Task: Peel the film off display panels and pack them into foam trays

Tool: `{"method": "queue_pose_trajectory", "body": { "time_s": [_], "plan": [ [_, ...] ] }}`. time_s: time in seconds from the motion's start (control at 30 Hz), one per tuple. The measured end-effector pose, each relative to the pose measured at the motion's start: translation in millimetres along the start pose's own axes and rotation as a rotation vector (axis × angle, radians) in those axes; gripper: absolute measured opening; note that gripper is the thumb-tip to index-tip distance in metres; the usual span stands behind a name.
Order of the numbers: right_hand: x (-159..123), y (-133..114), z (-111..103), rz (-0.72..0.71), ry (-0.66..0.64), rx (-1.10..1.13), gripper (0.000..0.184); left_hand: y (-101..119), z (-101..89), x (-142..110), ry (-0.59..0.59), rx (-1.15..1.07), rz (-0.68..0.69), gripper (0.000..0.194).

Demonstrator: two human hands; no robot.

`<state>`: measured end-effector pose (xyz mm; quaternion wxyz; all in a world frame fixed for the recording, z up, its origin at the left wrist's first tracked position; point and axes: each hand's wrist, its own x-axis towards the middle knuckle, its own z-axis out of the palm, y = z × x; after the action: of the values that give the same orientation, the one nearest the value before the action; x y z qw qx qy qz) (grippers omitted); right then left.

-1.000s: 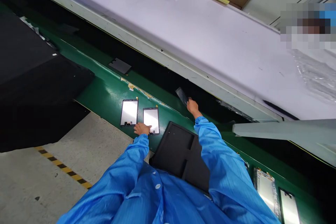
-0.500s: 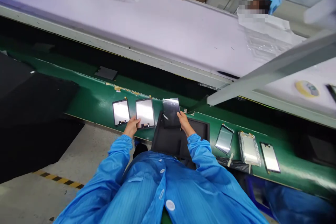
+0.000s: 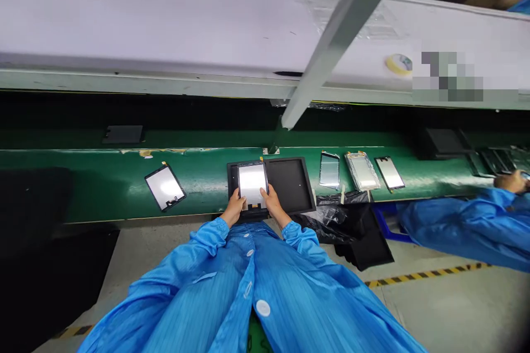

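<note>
Both my hands rest on a black-framed tablet screen panel (image 3: 252,185), gripping its lower edge. My left hand (image 3: 234,208) sits at the panel's lower left, my right hand (image 3: 271,201) at its lower right. The panel lies in the left recess of a black two-recess tray (image 3: 290,185). Another bright panel (image 3: 164,186) lies tilted on the green conveyor belt (image 3: 207,168) to my left. To the right of the tray stand a narrow panel (image 3: 329,170), a plastic-wrapped panel (image 3: 362,171) and a bare one (image 3: 389,172).
A black plastic bag (image 3: 331,215) hangs below the belt's front edge. A co-worker's blue sleeve (image 3: 455,226) and hand (image 3: 509,182) reach in at right. A grey beam (image 3: 339,38) slants overhead across a white-covered bench (image 3: 144,22). Black foam (image 3: 33,198) stands at far left.
The view has swung level. One bright panel has left the belt and lies in the tray under both hands. The dark sheet from my right hand no longer shows.
</note>
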<state>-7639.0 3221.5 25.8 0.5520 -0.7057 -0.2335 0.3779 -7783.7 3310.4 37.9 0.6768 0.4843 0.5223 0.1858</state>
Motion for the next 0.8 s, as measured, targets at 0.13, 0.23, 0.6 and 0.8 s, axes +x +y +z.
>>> {"method": "queue_pose_trajectory", "body": {
  "time_s": [0.13,0.23,0.6,0.8],
  "plan": [
    [-17.9,36.4,-39.7,0.013,0.093,-0.074,0.060,-20.1,37.2,-3.1,-0.093,0.037,-0.059,0.054],
    [-23.3,61.3,-70.6,0.047,0.132,-0.032,0.062,-30.7,72.4,-2.0,-0.144,0.071,-0.113,0.055],
    [47.7,75.8,-192.0,0.017,0.185,-0.311,0.064,-31.6,118.1,16.3,-0.105,0.173,-0.098,0.037],
    [68.4,77.6,-191.9,0.055,0.166,-0.541,0.058,-43.8,51.1,-3.8,0.002,0.142,-0.134,0.016]
  ]
}}
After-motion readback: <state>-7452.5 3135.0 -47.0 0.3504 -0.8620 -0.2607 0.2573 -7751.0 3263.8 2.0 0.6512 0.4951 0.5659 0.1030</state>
